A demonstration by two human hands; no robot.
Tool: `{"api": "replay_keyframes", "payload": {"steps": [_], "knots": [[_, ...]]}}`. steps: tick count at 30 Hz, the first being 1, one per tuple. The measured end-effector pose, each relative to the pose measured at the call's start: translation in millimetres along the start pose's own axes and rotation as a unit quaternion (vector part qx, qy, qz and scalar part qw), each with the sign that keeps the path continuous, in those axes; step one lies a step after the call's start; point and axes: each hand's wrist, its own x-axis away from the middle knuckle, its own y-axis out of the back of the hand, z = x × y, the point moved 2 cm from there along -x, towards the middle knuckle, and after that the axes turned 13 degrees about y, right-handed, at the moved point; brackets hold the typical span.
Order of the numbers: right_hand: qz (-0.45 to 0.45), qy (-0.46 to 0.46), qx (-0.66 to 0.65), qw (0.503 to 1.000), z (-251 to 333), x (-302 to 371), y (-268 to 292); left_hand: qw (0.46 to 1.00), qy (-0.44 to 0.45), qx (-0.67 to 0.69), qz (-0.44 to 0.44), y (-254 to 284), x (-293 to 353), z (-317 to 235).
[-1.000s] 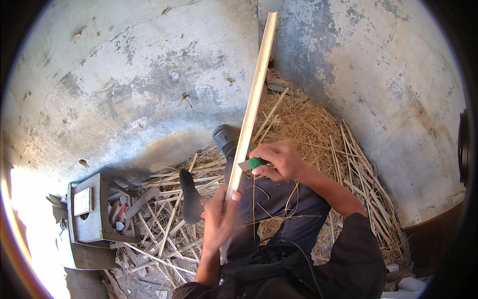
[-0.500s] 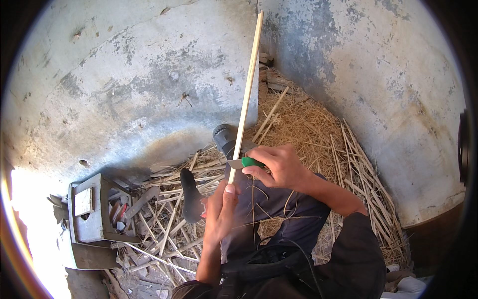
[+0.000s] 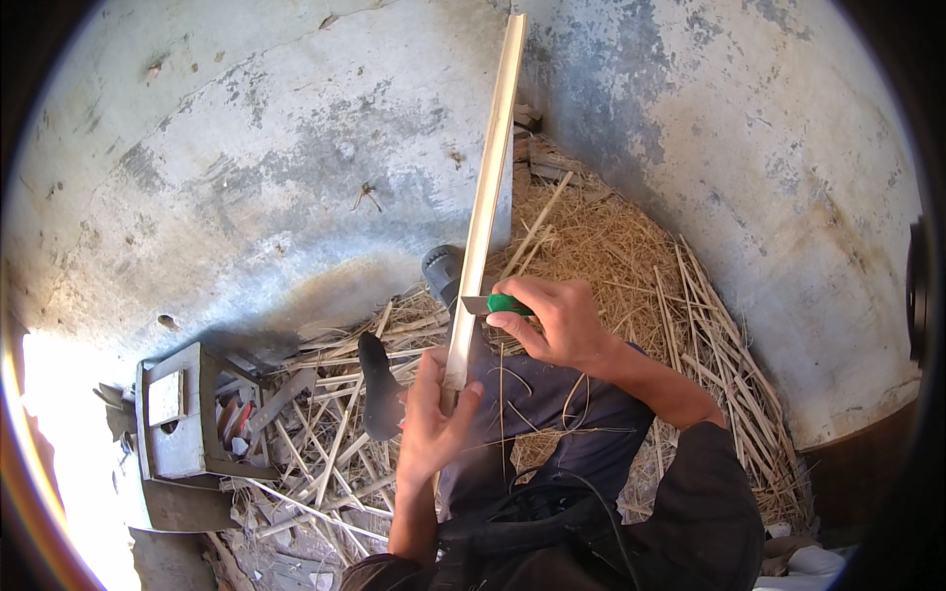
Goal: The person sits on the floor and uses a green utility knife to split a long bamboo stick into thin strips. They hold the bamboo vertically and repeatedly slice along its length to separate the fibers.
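A long, pale split bamboo strip (image 3: 490,177) points up and away from me, its wide, slightly hollow face showing. My left hand (image 3: 434,419) grips its near end, thumb on the right side and fingers wrapped on the left. My right hand (image 3: 557,320) holds a knife (image 3: 510,303) with a green handle between thumb and fingers. The short grey blade points left and meets the strip's right edge a little above my left hand. Thin curled shavings (image 3: 581,399) lie across my dark trousers.
Shavings heap (image 3: 601,251) on the floor ahead, with bamboo strips (image 3: 729,379) stacked along the right wall. More loose strips (image 3: 340,448) lie at left beside a small wooden stool (image 3: 177,433) on its side. Peeling walls (image 3: 325,148) close in ahead and right.
The strip has turned in my left hand, so its wide face shows instead of a narrow edge. My right hand and the knife have shifted slightly away from me and right.
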Motion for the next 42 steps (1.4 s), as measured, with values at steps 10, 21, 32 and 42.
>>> {"api": "replay_keyframes", "payload": {"steps": [10, 21, 32, 42], "knots": [[-0.037, -0.030, -0.024, 0.999, -9.1, -2.0, 6.5, 0.998, 0.043, -0.051, 0.008, 3.9, 2.3, 1.5], [0.057, 0.118, -0.014, 0.991, 8.8, 2.9, -4.8, 0.998, 0.048, -0.003, 0.036, 2.6, 1.1, -4.0], [0.039, 0.142, -0.010, 0.989, 11.3, 3.4, -8.2, 0.993, 0.057, 0.071, 0.071, -4.9, 3.2, -11.0], [0.036, 0.124, 0.003, 0.992, 8.2, 2.3, -5.5, 0.985, 0.113, 0.083, 0.100, 0.6, 6.2, 1.7]]}}
